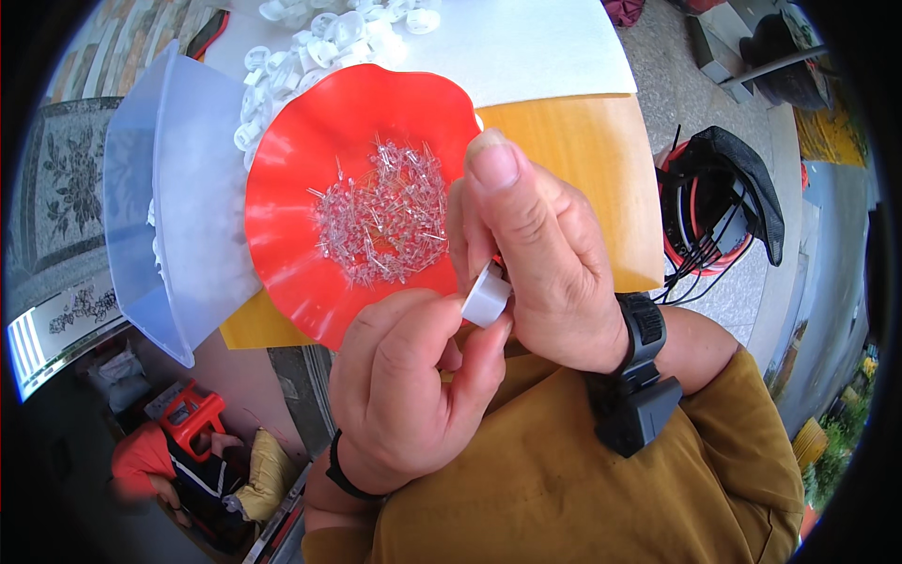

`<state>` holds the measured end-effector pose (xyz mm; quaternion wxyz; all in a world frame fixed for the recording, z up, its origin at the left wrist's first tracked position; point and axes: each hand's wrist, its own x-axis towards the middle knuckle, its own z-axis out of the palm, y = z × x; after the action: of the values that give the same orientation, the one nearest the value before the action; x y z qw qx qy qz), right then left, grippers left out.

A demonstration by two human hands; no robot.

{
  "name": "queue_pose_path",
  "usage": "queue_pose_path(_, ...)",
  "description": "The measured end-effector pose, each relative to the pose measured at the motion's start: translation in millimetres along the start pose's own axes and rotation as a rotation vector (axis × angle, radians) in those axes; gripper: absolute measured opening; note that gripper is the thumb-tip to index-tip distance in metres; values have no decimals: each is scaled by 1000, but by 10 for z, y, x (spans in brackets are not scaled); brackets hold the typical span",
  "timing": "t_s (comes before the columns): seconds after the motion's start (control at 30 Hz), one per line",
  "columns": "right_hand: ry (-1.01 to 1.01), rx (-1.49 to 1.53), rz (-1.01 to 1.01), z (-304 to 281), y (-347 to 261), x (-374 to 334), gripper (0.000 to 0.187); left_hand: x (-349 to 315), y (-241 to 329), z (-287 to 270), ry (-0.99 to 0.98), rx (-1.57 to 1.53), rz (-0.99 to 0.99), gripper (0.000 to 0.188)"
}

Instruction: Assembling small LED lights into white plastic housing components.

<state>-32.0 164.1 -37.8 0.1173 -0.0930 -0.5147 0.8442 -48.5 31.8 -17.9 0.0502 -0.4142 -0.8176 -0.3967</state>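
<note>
My left hand (404, 376) pinches a small white plastic cap (488, 299) between thumb and fingertips, its round closed side toward me. Close against it on the right is my right hand (554, 268), thumb pointing up and fingers curled behind the cap. What those curled fingers grip is hidden; a small dark and reddish bit shows beside the cap. Just beyond both hands lies a red wavy-rimmed bowl (282, 193) holding a heap of small clear LEDs (385, 216) with thin wire legs.
Many white plastic caps (319, 47) are piled behind the bowl on a white sheet (545, 47). A translucent plastic bin (188, 197) stands at the left. Beyond the yellow table's (611, 188) right edge sits a basket with cables (700, 226). Another person (150, 465) is at lower left.
</note>
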Motion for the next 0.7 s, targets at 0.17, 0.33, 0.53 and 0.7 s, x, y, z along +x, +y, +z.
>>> queue_pose_path(0.17, -50, -32, 88, 32, -41, -2, 53, 1, -14, -97, -20, -104, -112, 26)
queue_pose_path(0.33, 57, -64, 162, -50, -24, -32, 50, -12, -91, -374, 112, -137, -172, 24)
queue_pose_path(0.53, 118, -134, 2, -253, -138, -29, 37, -93, -378, -1133, 754, 10, -560, 22)
queue_pose_path(0.7, 150, -152, 33, -301, -58, -2, 26, -140, -550, -1093, 762, 238, -533, 27)
